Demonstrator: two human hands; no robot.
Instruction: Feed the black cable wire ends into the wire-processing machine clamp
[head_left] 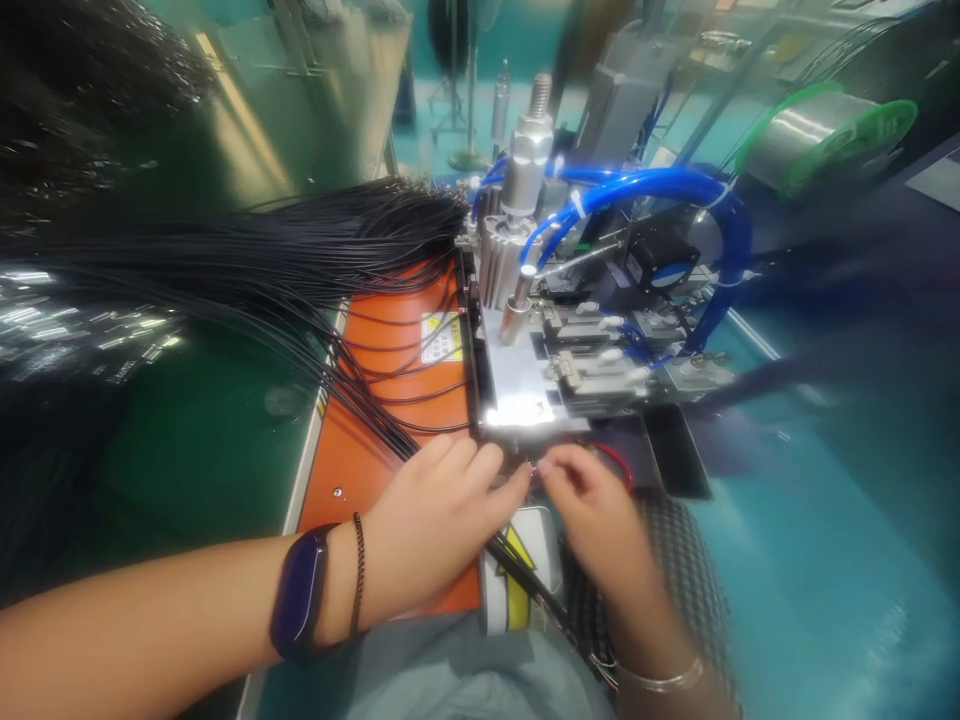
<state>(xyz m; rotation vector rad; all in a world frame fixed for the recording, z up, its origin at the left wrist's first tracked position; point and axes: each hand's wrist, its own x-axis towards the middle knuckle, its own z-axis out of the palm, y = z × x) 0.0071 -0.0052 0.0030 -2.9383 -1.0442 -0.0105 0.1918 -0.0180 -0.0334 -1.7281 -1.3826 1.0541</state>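
My left hand point(450, 500) is closed over a bundle of black cables point(525, 572) whose ends come out below it towards my lap. Its thumb and index finger reach to the right. My right hand point(589, 500) is pinched close to those fingertips, on something too small to make out. Both hands are just in front of the metal plate point(519, 375) of a machine with an upright cylinder point(504, 260). Many long black cables point(300, 240) run from the left across an orange surface point(360, 465).
Blue hoses point(731, 230) loop over the machine's right side. A green-rimmed spool point(817, 130) stands at the upper right. Near my right hand is a dark tray point(675, 450). A white and yellow object point(519, 610) lies below my hands.
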